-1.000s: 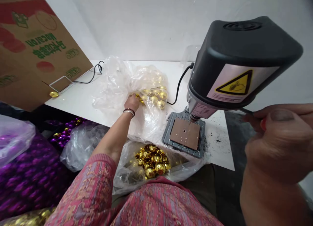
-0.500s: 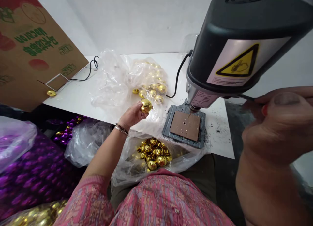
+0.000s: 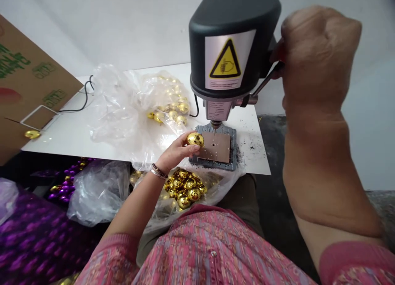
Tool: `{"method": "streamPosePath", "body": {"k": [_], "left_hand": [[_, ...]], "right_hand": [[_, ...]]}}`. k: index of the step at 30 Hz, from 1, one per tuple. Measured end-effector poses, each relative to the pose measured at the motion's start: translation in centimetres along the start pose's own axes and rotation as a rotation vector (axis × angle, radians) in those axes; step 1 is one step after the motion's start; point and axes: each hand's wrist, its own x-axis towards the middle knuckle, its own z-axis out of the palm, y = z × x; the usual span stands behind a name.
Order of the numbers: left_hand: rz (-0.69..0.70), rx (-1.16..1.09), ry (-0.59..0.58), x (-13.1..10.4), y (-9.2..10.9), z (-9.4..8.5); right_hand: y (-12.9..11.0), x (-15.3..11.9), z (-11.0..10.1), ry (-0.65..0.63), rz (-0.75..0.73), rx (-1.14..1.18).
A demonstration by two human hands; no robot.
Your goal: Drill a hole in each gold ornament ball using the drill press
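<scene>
Between the thumb and fingers of my left hand [image 3: 176, 152] is a gold mirrored ball [image 3: 195, 139], held at the left edge of the drill press base [image 3: 212, 167]. A brown board [image 3: 220, 147] with a small hole lies on that base, strewn with shavings. Above the board stands the black drill press [image 3: 230, 59], its chuck [image 3: 216, 123] over the hole's far side. My right hand [image 3: 319, 50] is closed around the end of the feed lever [image 3: 263, 83] at the press's right side; the fingers are partly hidden.
A clear plastic bag [image 3: 123, 108] with gold balls lies on the white table [image 3: 70, 141]. More gold balls [image 3: 185, 188] sit in an open bag at my lap. Bagged purple balls [image 3: 40, 235] stand low at left, beneath a cardboard box [image 3: 33, 87]. Dark shavings [image 3: 251, 143] dot the table.
My left hand has brought the gold ball right, from beside the plastic bag to the board's left edge. My right hand has risen with the lever. The view has shifted.
</scene>
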Motion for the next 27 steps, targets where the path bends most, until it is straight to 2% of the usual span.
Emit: {"method": "streamPosePath", "body": {"k": [3,9,14,19,24,27], "left_hand": [[0.001,0.138,0.015,0.9,0.0,1.2],[-0.068,0.200,-0.017,2.4,0.2,3.2],[-0.097,0.271,0.045,3.2,0.5,3.9],[-0.125,0.350,0.099,3.7,0.6,4.5],[-0.064,0.533,0.151,4.1,0.7,4.8],[0.000,0.612,0.101,4.5,0.4,4.8]], "right_hand": [[-0.1,0.9,0.5,-0.005,0.029,0.026],[-0.8,0.6,0.4,-0.038,0.059,0.090],[-0.5,0.5,0.3,-0.078,0.003,0.094],[-0.2,0.6,0.4,-0.056,-0.051,0.090],[-0.1,0.6,0.3,-0.035,-0.075,0.143],[0.2,0.8,0.4,-0.037,-0.039,0.117]]}}
